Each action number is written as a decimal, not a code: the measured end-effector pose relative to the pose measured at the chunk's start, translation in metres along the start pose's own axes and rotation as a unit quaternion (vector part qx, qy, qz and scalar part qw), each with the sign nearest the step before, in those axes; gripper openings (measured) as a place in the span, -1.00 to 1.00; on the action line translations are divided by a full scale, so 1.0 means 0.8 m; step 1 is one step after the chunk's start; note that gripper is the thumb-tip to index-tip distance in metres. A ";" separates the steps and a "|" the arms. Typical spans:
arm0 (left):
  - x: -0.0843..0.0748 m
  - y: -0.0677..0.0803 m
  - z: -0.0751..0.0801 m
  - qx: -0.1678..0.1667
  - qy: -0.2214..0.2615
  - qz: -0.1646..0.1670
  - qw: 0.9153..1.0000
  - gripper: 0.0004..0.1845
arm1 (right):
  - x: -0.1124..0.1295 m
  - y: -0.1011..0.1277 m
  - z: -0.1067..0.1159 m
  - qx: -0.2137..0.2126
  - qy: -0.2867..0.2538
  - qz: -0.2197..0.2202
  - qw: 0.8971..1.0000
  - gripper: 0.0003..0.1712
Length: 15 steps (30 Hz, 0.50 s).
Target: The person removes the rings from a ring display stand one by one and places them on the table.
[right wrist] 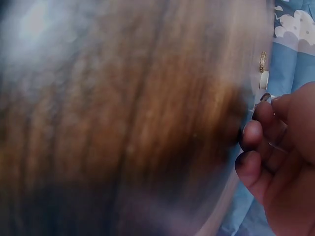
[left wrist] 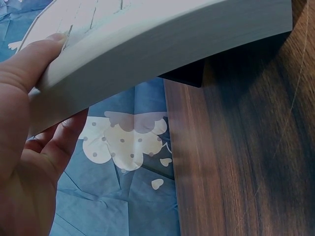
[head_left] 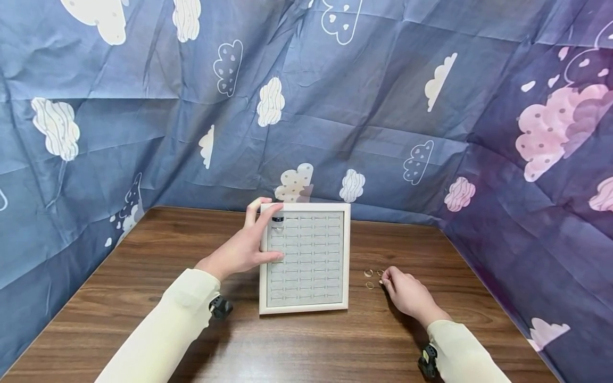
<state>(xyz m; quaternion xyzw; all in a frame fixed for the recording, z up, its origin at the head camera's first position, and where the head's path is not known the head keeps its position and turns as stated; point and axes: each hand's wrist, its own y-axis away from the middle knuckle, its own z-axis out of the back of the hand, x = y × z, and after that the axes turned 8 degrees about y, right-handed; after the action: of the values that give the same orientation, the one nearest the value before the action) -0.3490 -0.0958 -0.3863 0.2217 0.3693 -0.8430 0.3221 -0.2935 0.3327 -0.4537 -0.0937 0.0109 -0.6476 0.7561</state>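
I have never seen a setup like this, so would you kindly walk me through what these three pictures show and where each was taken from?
No machine here: a person works with bare hands, wearing three cameras. The head view looks down at a wooden table walled by blue cloud-print cloth. The left hand grips the left edge of a white-framed ring tray, which holds a couple of rings at its top left. The right hand has its fingertips at small gold rings lying on the table; whether it pinches one is unclear. The left wrist view shows that hand on the tray's frame up close. The right wrist view is blurred, showing fingers above the wood.
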 end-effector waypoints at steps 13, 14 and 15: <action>0.001 -0.001 0.000 0.002 0.002 0.002 1.000 0.14 | -0.002 0.001 -0.003 0.000 -0.006 0.010 1.000 -0.92; 0.001 -0.001 0.000 0.001 0.002 0.001 1.000 0.14 | -0.004 0.001 -0.004 -0.006 -0.007 0.015 1.000 -0.92; 0.001 -0.001 0.000 0.002 0.002 0.002 1.000 0.15 | -0.006 0.001 -0.006 -0.011 -0.009 0.018 1.000 -0.92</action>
<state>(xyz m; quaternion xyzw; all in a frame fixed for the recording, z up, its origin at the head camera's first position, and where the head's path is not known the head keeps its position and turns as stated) -0.3501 -0.0955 -0.3865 0.2249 0.3683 -0.8424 0.3228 -0.2941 0.3371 -0.4595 -0.1073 0.0127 -0.6327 0.7668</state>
